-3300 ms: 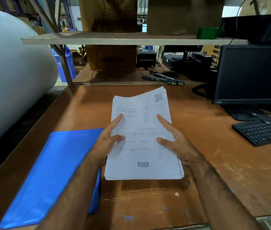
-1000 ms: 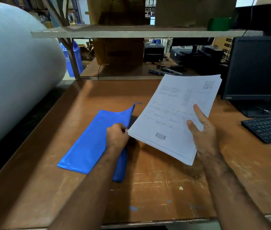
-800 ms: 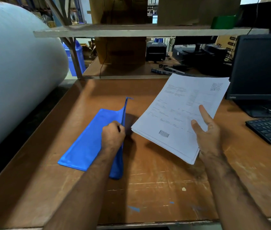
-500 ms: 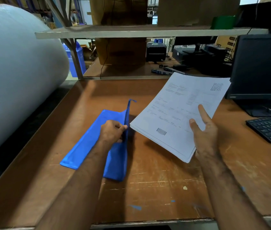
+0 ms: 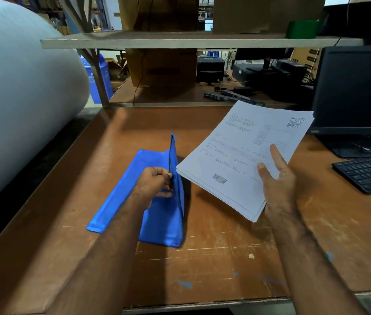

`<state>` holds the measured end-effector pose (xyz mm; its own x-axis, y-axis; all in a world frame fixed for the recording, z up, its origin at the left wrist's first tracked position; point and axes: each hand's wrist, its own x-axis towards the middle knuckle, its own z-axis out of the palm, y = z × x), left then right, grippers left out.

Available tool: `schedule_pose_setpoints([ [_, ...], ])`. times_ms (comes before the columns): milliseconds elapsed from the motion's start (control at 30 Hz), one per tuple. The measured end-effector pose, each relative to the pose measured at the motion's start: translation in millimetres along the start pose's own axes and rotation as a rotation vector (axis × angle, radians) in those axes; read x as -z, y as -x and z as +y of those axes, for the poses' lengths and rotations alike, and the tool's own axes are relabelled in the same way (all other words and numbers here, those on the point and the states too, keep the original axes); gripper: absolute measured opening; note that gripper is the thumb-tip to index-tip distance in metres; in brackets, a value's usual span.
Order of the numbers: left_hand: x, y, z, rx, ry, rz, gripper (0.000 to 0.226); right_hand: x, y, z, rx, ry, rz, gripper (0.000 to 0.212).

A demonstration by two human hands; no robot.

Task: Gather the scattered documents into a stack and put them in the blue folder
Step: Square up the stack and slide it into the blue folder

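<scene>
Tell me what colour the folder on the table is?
Bright blue. The folder shows clearly in the head view, its top flap lifted by the left hand.

Two arms come up from the bottom of the picture. Both are bare all the way down; no sleeve shows on either one. There is no watch, no band and no ring that can be seen. No gloves are worn.

The left hand point(image 5: 155, 184) shows its back and knuckles. Short dark hairs grow along the left arm.

The right hand point(image 5: 276, 180) shows its thumb and one long finger from the side. The nails look short and plain. The right arm has short dark hairs too, and they are easy to see near the wrist.

Both arms look thin and long in this wide view.
</scene>
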<state>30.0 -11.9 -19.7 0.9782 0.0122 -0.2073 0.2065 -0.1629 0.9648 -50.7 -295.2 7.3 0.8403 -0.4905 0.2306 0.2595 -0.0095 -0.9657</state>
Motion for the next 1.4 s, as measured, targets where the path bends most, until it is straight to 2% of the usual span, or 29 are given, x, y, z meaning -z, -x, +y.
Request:
schedule_pose_setpoints([
  [100,0.2,-3.1,4.0,-0.054,-0.042,0.034,0.013,-2.8,-0.6,3.9,-0.018,-0.015,0.007,0.057],
  [267,8.6,1.0,16.7,-0.131,-0.077,-0.041,0.012,-16.2,2.8,20.5,-0.012,0.017,-0.013,0.056],
  [467,21.1,6.0,25.6,-0.174,-0.031,-0.044,0.018,-16.3,8.6,36.8,0.041,0.250,-0.006,0.057],
  [600,17.6,4.5,29.0,-0.173,-0.138,0.007,0.016,-22.9,19.6,29.8,0.122,0.374,0.025,0.058],
  [733,3.9,3.6,28.0,-0.192,-0.249,0.032,0.017,-33.9,33.0,21.4,0.169,0.387,0.017,0.058],
  [1067,-20.6,-8.9,14.4,-0.145,-0.255,0.071,0.026,-24.3,59.5,40.3,-0.155,0.135,-0.108,0.047],
  [1200,-21.6,-12.0,7.6,-0.260,-0.423,0.049,0.041,-19.5,51.9,38.7,-0.240,0.064,-0.151,0.042],
  [1267,-23.9,-14.3,8.9,-0.359,-0.607,0.018,0.048,-17.1,47.6,37.0,-0.282,0.020,-0.197,0.041],
  [1333,-27.9,-18.1,8.5,-0.420,-0.735,-0.015,0.050,-13.9,44.4,36.0,-0.328,-0.031,-0.257,0.042],
  [1400,-31.7,-22.8,5.2,-0.414,-0.754,-0.031,0.048,-10.5,41.4,35.7,-0.368,-0.078,-0.314,0.043],
])
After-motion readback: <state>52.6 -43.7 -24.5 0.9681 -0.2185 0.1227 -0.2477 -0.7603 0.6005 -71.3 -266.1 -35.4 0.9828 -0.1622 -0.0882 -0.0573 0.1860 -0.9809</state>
